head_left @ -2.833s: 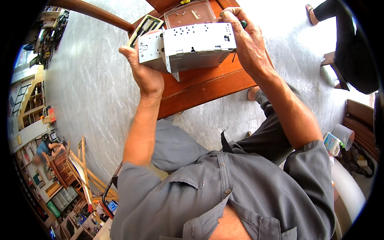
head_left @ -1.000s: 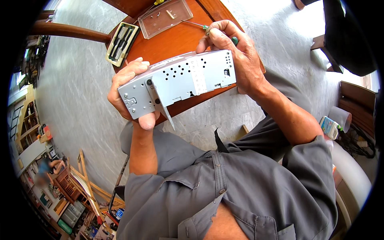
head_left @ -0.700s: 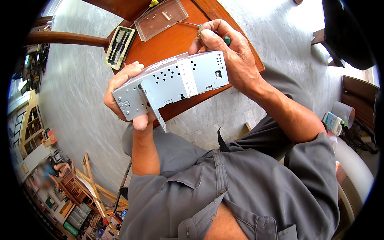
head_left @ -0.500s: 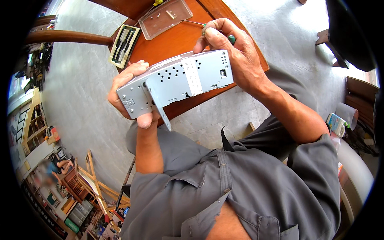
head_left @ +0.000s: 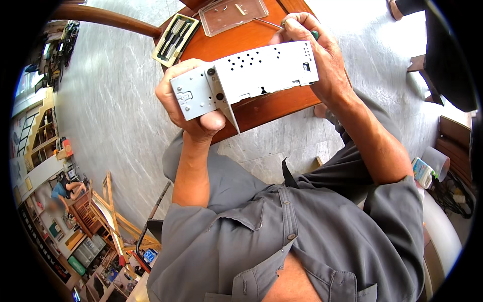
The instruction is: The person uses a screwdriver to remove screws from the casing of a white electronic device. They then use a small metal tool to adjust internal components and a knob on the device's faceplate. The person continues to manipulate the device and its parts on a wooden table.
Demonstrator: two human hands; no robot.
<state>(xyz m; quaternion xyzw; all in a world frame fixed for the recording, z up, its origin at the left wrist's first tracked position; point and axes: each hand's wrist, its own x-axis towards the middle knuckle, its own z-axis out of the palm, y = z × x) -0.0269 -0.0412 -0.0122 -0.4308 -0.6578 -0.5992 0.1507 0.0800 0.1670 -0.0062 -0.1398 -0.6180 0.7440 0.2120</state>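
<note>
A silver metal electronics unit (head_left: 264, 68) with perforations and an angled bracket is held up over a wooden chair seat (head_left: 261, 113). My left hand (head_left: 183, 103) grips its left end, thumb beneath. My right hand (head_left: 327, 65) is at the right end, fingers closed on a green-handled screwdriver (head_left: 314, 35), its thin shaft pointing left behind the unit. On the seat lie a clear shallow tray (head_left: 221, 22) with small metal pieces and an open case (head_left: 176, 38) of dark tools.
Another person's leg and foot (head_left: 397, 10) are at upper right. A person (head_left: 63, 189) sits at far left among wooden chairs, frames (head_left: 110, 211) and cluttered shelves. A wooden chair arm (head_left: 100, 17) crosses upper left. A translucent container (head_left: 435, 158) and cables stand at right.
Since half a second ago, both hands and the unit have shifted up and to the right in the picture, and the unit appears less tilted. The screwdriver remains in my right hand.
</note>
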